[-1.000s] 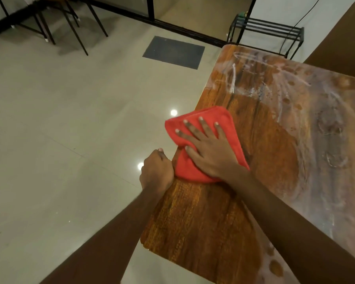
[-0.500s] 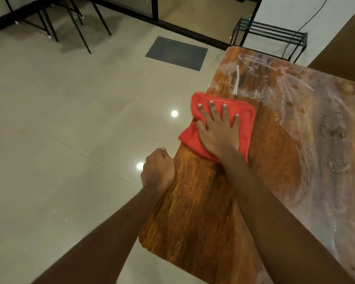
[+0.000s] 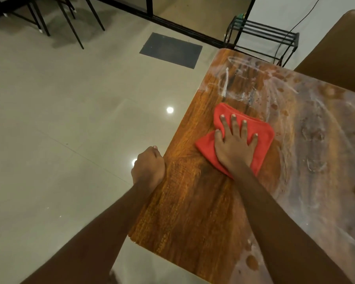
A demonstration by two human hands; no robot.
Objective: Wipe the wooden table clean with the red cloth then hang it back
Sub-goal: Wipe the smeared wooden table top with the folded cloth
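A folded red cloth (image 3: 262, 138) lies flat on the wooden table (image 3: 193, 212), near its left side. My right hand (image 3: 235, 146) presses down on the cloth with fingers spread. My left hand (image 3: 149, 167) is a closed fist resting against the table's left edge. The wood near me and to the left of the cloth looks dark and clean. Whitish dusty smears cover the far end and the right part of the table.
A black metal rack (image 3: 260, 37) stands past the table's far end, with a brown chair back (image 3: 336, 54) at the right. Glossy tiled floor (image 3: 70, 140) lies left, with a dark mat (image 3: 170, 50) and black chair legs (image 3: 70, 21) farther off.
My right hand has slid the cloth away from the left edge, first farther up the table, then to the right toward the dusty area. My left fist stays at the edge.
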